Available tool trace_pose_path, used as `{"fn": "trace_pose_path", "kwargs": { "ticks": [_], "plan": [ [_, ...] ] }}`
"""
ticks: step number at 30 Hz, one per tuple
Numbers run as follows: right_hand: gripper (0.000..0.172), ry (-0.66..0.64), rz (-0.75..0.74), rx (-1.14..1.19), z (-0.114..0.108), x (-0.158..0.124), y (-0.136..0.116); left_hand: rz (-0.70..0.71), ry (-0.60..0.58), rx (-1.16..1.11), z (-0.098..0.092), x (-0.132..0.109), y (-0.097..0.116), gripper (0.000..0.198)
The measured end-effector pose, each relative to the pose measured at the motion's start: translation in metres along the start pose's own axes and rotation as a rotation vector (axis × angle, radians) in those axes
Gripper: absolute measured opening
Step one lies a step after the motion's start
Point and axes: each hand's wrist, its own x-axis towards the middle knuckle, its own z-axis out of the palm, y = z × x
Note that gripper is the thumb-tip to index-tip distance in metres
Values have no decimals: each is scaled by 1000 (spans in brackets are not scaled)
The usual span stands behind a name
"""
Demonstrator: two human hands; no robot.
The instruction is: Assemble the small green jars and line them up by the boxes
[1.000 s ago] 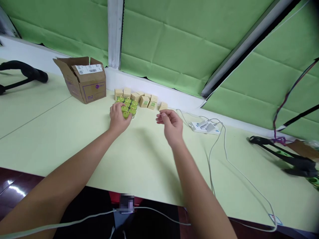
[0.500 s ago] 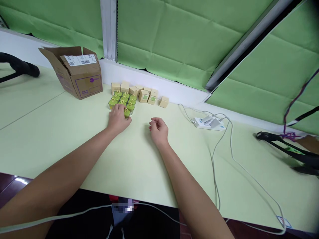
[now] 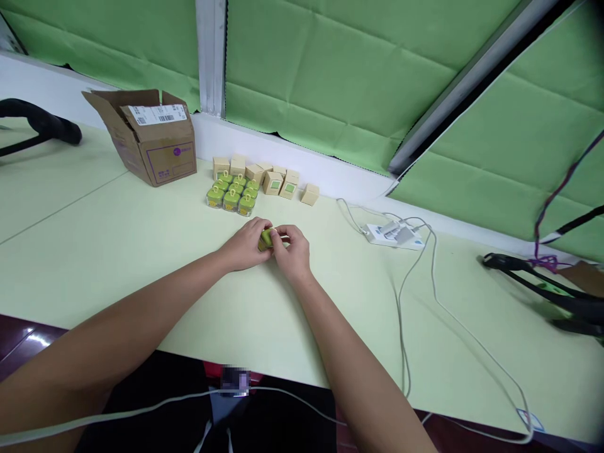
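Observation:
Between my two hands is a small jar with a green lid (image 3: 267,237), mostly hidden by fingers. My left hand (image 3: 248,244) is wrapped round its left side. On the other side, my right hand (image 3: 292,250) pinches at the lid with thumb and fingers. Several matching clear jars with green lids and pale loop handles (image 3: 231,196) stand in a tight block just beyond. Behind them and to their right, small tan cardboard boxes (image 3: 272,182) with green labels form an uneven row; one tan box (image 3: 310,194) stands apart at the right end.
An open brown carton (image 3: 165,151) stands at the back left. A white power strip (image 3: 395,235) with plugs lies right of centre, its cables (image 3: 436,289) looping toward the table's front edge. Black stands (image 3: 542,277) reach in at both sides. A white cord (image 3: 155,400) crosses near my lap.
My left hand has lifted the front jar off the block and brought it right and nearer to me. My right hand has closed in on it from the right.

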Motion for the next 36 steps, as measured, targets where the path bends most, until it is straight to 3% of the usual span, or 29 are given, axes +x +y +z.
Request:
{"fn": "trace_pose_path", "kwargs": {
  "ticks": [5,9,11,15,19,24,29,33,36],
  "plan": [
    [22,173,271,329,-2,9,3,-47,14,62,-2,1,-6,47],
    [15,276,598,624,-13,19,11,-71,99,164,-4,4,-15,45],
    [10,300,685,695,-16,21,13,-39,169,183,-8,5,-15,42],
    [13,232,663,805,-13,19,9,43,224,107,-19,3,-1,27],
    [26,94,533,895,-7,13,2,26,131,-31,-22,-1,11,33],
    [31,-47,488,957,-9,10,-1,-64,115,-165,-15,-1,5,40],
    [20,-75,575,964,-10,13,-1,-93,140,-271,-12,0,0,47],
    [14,-131,674,993,-11,14,-3,-44,139,-181,-14,1,-1,40],
    [23,-196,709,986,-11,12,-7,19,144,-73,-15,1,-3,37]
  ]
}}
